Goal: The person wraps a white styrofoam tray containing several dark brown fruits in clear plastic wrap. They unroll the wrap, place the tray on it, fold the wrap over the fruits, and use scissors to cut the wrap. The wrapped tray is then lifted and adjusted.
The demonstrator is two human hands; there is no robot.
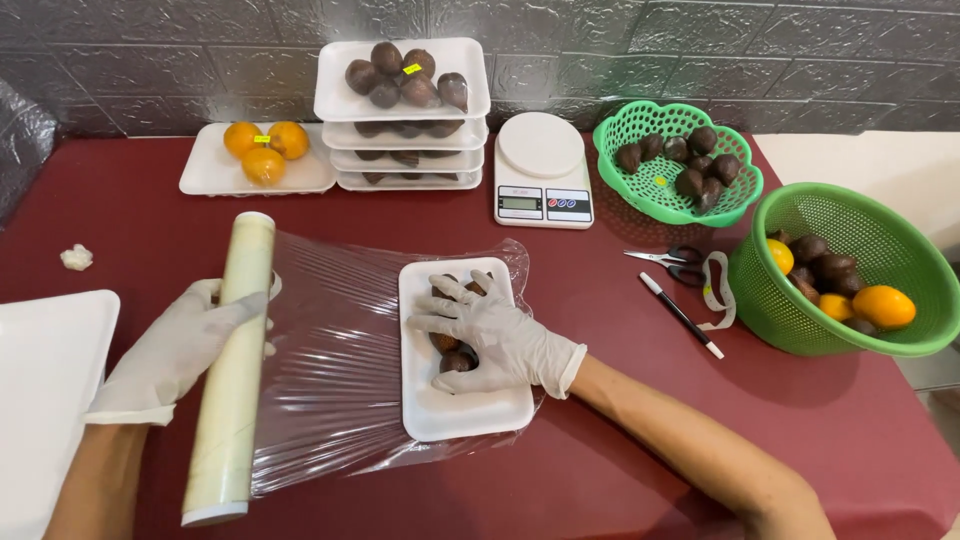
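My left hand (175,345), in a white glove, grips a long roll of clear cling film (232,365) lying upright on the dark red table. A sheet of film (335,370) is stretched from the roll to the right, under a white foam tray (455,405). My right hand (490,330), also gloved, rests palm down on several dark brown fruits (455,360) in that tray, fingers spread.
Behind stand a stack of filled foam trays (402,110), a tray with three orange fruits (262,150), a white kitchen scale (542,170) and two green baskets (680,160) (850,270) of fruit. Scissors (675,262), a pen (680,315) and an empty white tray (45,390) lie nearby.
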